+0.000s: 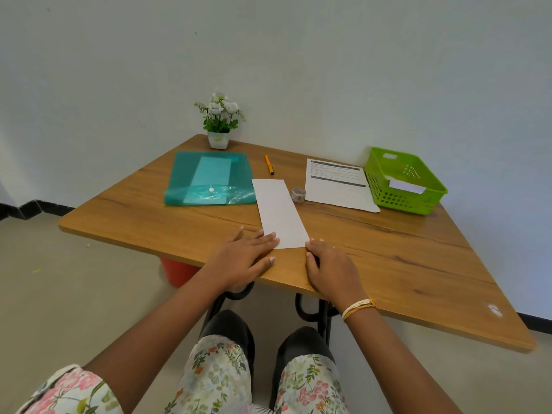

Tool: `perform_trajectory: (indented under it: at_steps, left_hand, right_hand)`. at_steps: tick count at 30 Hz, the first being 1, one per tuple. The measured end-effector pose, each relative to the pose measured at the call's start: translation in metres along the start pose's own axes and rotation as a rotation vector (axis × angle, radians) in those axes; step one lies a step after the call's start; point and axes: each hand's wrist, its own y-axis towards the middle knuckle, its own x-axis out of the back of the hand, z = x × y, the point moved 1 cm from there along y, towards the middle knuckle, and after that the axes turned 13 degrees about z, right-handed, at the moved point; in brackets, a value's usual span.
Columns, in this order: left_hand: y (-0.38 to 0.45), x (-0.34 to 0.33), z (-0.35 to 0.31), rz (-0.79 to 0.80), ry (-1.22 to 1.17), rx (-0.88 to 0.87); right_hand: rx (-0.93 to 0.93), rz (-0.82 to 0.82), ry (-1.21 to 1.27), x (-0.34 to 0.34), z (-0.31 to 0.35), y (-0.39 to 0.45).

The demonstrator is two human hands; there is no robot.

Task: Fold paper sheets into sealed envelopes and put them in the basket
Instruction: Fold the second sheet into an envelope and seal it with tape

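Observation:
A long white folded paper sheet (279, 211) lies on the wooden table (388, 252), its near end by the front edge. My left hand (245, 258) rests flat with its fingertips on the sheet's near left corner. My right hand (328, 270) lies on the table with fingertips touching the near right corner. Neither hand grips anything. At the far right stands a green plastic basket (404, 198) with a white folded envelope (406, 184) inside. A small roll of patterned tape (299, 194) sits just right of the sheet.
A printed sheet (337, 191) lies between the tape and the basket. A teal plastic folder (209, 179) lies at the back left, an orange pen (269, 164) behind the sheet, a potted white flower (219, 122) in the far corner. My knees are under the front edge.

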Motion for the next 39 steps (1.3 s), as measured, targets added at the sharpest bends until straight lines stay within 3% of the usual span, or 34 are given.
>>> perform_trajectory:
  at_steps: [5, 8, 12, 19, 22, 26, 29, 32, 34, 39]
  left_hand:
    - [0.016, -0.001, -0.016, -0.079, -0.102, 0.127]
    - [0.028, 0.0, -0.021, -0.032, -0.165, 0.203]
    - [0.04, 0.001, -0.026, 0.042, -0.114, 0.196]
    - [0.048, -0.001, -0.023, -0.056, -0.107, 0.231]
    - [0.053, -0.002, -0.022, -0.096, -0.083, 0.229]
    - [0.06, 0.0, -0.027, -0.169, 0.034, 0.105]
    - [0.06, -0.002, -0.03, -0.187, 0.056, 0.081]
    - [0.058, -0.005, -0.027, -0.219, -0.041, 0.147]
    - [0.057, -0.005, -0.027, -0.227, -0.081, 0.165]
    - [0.056, -0.006, -0.026, -0.233, -0.109, 0.155]
  right_hand:
    - [-0.149, -0.059, 0.216, -0.001, 0.016, 0.002]
    - [-0.241, -0.061, 0.307, 0.005, 0.024, 0.016]
    - [-0.368, 0.064, 0.461, 0.015, 0.028, 0.038]
    - [-0.585, 0.154, 0.897, 0.032, 0.026, 0.063]
    - [-0.641, 0.202, 0.975, 0.037, 0.021, 0.061]
    - [-0.609, 0.291, 1.077, 0.04, 0.019, 0.06]
    - [-0.567, 0.216, 0.949, 0.033, 0.021, 0.063]
    - [-0.506, 0.087, 0.592, 0.024, 0.018, 0.066]
    - [-0.507, 0.087, 0.412, 0.02, 0.018, 0.064]
    - [-0.511, 0.151, 0.402, 0.025, 0.014, 0.074]
